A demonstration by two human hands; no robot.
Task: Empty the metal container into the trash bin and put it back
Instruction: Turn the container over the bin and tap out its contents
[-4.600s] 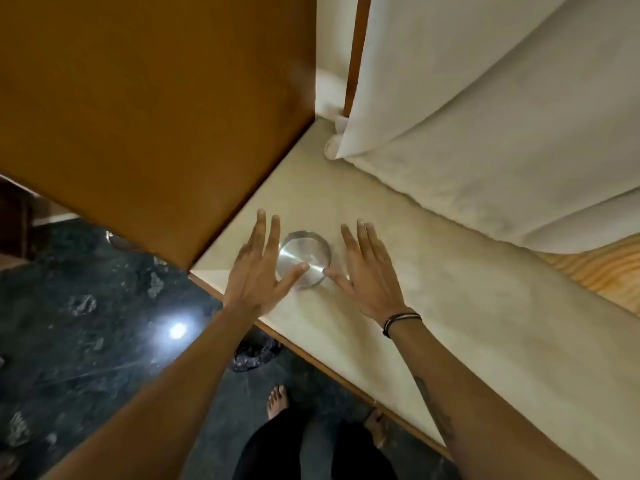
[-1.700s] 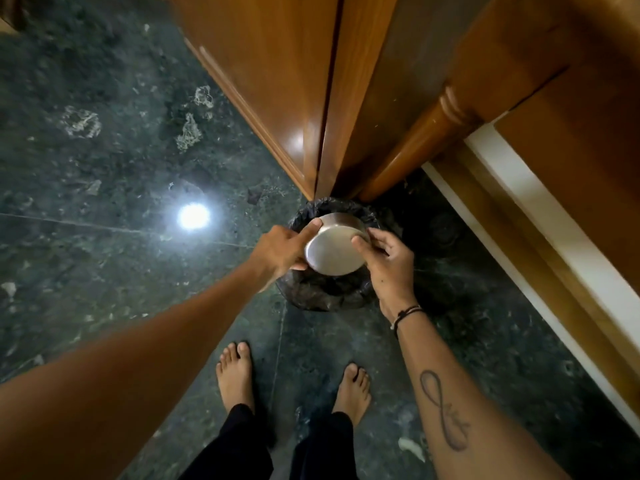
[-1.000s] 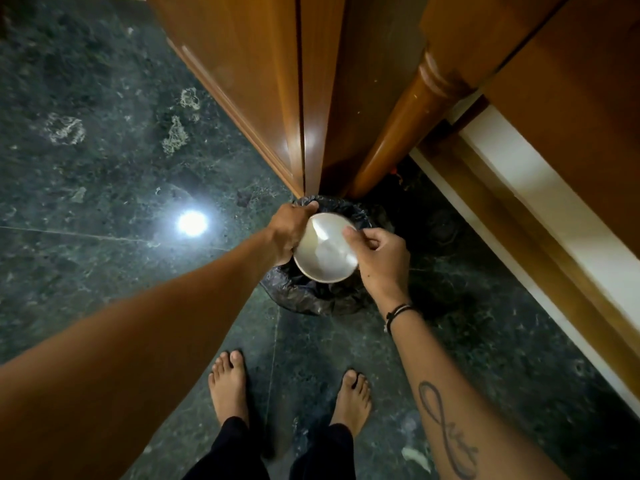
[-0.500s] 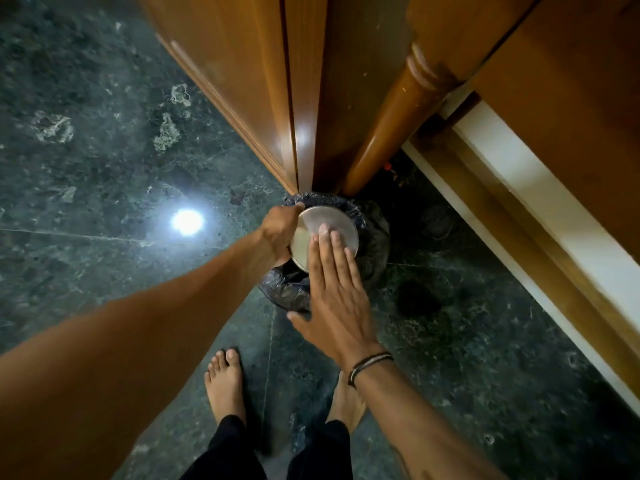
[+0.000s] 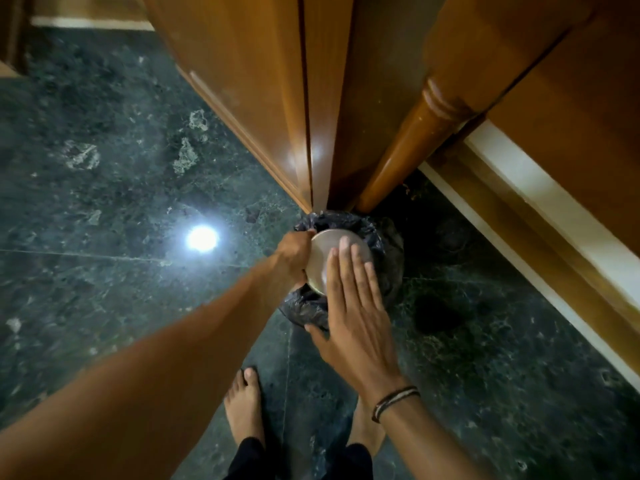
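A round metal container [image 5: 323,252] is held upside down over the trash bin [image 5: 388,268], its shiny bottom facing me. My left hand [image 5: 292,252] grips its left rim. My right hand [image 5: 351,313] lies flat and open, fingers together, with the fingertips pressed on the container's bottom. The bin is lined with a black plastic bag and stands on the floor against the wooden furniture. What is inside the bin is hidden by the container and my hands.
Dark green marble floor [image 5: 104,202] with a bright lamp reflection [image 5: 202,238]. A wooden cabinet door [image 5: 259,91] and a turned wooden leg [image 5: 408,147] stand just behind the bin. A white-edged wooden frame [image 5: 536,209] runs along the right. My bare feet [image 5: 244,407] are below the bin.
The container went from the table to above the bin and was tipped over. My right hand let go of its rim and now lies flat on its bottom.
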